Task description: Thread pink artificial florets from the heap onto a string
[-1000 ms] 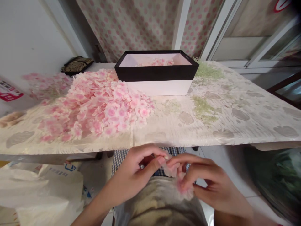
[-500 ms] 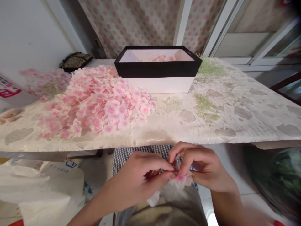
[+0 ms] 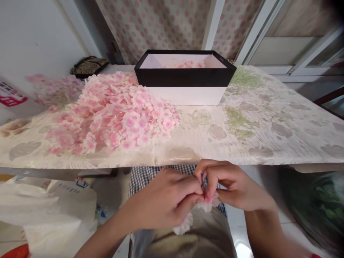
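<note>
Above my lap, both hands meet at a pink-and-white artificial flower (image 3: 208,203). My left hand (image 3: 168,199) pinches near the flower's centre with thumb and forefinger. From the other side, my right hand (image 3: 231,184) has its fingertips closed on the petals. My fingers cover most of the flower's middle, so its stem cannot be made out. A second whitish blossom (image 3: 184,224) hangs below my left hand; what it is attached to is hidden. On the table, a large heap of pink artificial blossoms (image 3: 115,111) lies left of a black-rimmed white box (image 3: 185,95) with more blossoms inside.
The table (image 3: 188,154) has a leaf-patterned cover, with its front edge just beyond my hands. A white plastic bag (image 3: 53,211) is below left, and a dark green bundle (image 3: 319,204) below right. A dark patterned pouch (image 3: 88,67) lies at the back left.
My left hand has turned so more of its back shows, with its fingers curled closer at the flower. The right hand keeps its pinch. The view has shifted slightly.
</note>
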`<state>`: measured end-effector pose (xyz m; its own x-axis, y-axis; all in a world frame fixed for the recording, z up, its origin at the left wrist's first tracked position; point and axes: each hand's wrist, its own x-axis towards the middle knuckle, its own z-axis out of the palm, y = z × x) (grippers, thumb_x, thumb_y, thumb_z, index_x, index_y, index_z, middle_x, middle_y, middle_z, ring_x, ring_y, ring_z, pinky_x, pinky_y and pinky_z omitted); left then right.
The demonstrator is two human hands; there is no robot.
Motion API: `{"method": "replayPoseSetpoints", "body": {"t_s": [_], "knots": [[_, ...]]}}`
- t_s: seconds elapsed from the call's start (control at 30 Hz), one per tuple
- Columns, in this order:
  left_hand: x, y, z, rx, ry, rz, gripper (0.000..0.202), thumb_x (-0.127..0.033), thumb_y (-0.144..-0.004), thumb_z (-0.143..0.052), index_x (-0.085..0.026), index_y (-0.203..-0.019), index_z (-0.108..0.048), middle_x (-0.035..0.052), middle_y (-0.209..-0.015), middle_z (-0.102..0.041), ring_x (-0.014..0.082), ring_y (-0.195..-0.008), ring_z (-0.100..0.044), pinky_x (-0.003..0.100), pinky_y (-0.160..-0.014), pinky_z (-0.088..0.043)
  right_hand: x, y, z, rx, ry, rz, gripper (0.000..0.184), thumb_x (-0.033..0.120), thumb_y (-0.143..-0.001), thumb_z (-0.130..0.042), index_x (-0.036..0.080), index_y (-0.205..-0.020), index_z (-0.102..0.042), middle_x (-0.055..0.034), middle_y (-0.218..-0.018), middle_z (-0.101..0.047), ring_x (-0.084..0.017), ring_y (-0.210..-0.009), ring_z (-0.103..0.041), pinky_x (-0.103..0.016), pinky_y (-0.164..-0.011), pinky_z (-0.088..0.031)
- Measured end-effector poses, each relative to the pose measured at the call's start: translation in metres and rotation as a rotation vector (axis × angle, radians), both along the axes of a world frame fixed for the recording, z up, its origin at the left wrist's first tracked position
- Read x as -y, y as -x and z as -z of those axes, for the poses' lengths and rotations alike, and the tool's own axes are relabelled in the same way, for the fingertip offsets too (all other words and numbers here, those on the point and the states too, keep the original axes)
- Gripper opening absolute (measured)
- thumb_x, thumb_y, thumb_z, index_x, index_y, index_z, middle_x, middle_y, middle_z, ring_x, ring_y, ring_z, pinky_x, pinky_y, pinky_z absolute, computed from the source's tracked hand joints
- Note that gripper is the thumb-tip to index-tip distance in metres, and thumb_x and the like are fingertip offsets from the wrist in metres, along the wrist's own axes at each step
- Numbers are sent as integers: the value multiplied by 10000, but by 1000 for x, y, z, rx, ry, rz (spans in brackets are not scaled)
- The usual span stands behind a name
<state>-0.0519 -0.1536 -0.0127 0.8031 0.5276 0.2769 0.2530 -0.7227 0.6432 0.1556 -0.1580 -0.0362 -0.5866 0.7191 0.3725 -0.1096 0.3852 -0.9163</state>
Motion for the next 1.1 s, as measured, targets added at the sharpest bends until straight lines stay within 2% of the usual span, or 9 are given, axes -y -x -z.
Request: {"method": "replayPoseSetpoints", "body": {"t_s": [0.2, 0.33, 0.5, 0.63, 0.67, 0.73, 0.83, 0.97, 1.1], "knots": [[0, 2, 2, -1, 19, 21, 133, -102, -885, -492, -190, -824, -571, -46, -658, -603, 101, -588, -586, 238, -599, -420, 0, 5, -5, 77, -20, -7, 223, -30, -764, -668, 163, -667, -612, 18, -834, -560, -56, -745, -578, -176, -668, -451], [-2, 9, -8, 12, 58, 12, 135, -94, -887, -520, -197, -823, -579, -50, -700, -639, 95, -637, -607, 223, -643, -441, -6, 7, -27, 193, -64, -61, 201, 0, -799, -647, 167, -694, -606, 19, -861, -534, -56, -774, -569, -175, -690, -453], [-13, 27, -18, 169, -5, -389, 160, -200, -961, -502, -248, -1089, -585, 7, -1096, -653, 125, -960, -630, 236, -867, -467, -52, -6, -88, 509, -185, -136, 194, 18, -834, -574, 180, -730, -602, 23, -762, -609, -85, -709, -597, -216, -656, -475], [-24, 36, -11, 371, -68, -679, 229, -242, -975, -479, -261, -1190, -556, 32, -1176, -612, 140, -939, -635, 267, -860, -481, -129, -20, -132, 244, -564, 742, 56, 176, -785, -687, 167, -774, -632, 3, -785, -650, -133, -756, -626, -292, -709, -503], [-26, 36, -7, 369, -62, -692, 237, -247, -975, -478, -257, -1201, -548, 35, -1154, -614, 141, -923, -636, 268, -844, -485, -147, -22, -139, 323, -617, 864, 80, 198, -788, -675, 151, -851, -660, -7, -850, -655, -155, -827, -641, -332, -768, -504], [-29, 35, 0, 320, -61, -671, 221, -246, -973, -475, -237, -1179, -555, 38, -1096, -619, 147, -932, -627, 265, -830, -488, -171, -27, -147, 714, -549, 786, 393, 257, -737, -726, 154, -1110, -662, -39, -1082, -656, -244, -1050, -624, -440, -917, -465], [-31, 33, 8, 253, -90, -643, 210, -235, -971, -468, -212, -1158, -560, 47, -1056, -620, 157, -959, -610, 271, -839, -491, -170, -38, -141, 998, -518, 694, 572, 298, -733, -760, 203, -1274, -600, -90, -1357, -540, -316, -1241, -517, -504, -1041, -387], [-38, 35, 13, 210, -101, -637, 171, -246, -965, -474, -204, -1087, -586, 55, -1068, -632, 171, -956, -612, 297, -850, -498, -129, -59, -104, 929, -632, 700, 366, 267, -892, -582, 160, -1240, -621, -121, -1331, -570, -272, -1229, -532, -433, -1057, -393], [-56, 32, 14, 111, -146, -630, 165, -246, -959, -473, -188, -1056, -594, 65, -1056, -626, 198, -987, -602, 355, -913, -492, -100, -69, -56, 1104, -159, 625, 193, 263, -831, -622, 209, -991, -715, -90, -1034, -724, -274, -888, -678, -423, -820, -512]]}}
